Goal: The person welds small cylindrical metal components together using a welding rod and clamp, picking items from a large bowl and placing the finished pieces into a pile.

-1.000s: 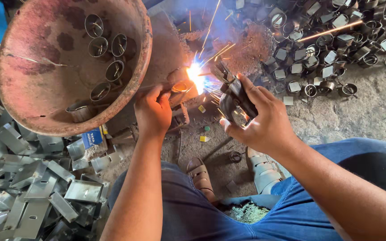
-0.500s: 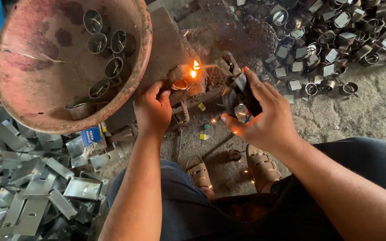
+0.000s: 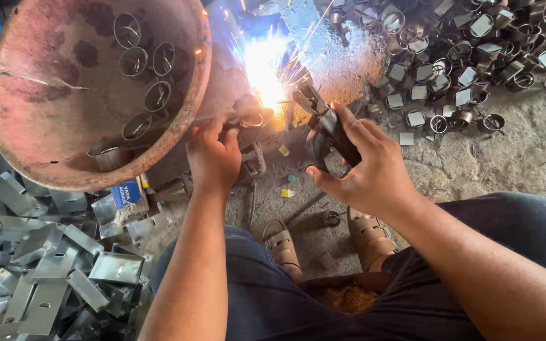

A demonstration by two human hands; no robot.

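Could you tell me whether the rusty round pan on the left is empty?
No, the rusty round pan holds several short metal rings lying on its inner surface.

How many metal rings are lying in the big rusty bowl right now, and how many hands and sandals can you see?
Metal rings in the rusty bowl: 6
Hands: 2, the left hand at the workpiece and the right hand gripping the electrode holder
Sandals: 2
Total: 10
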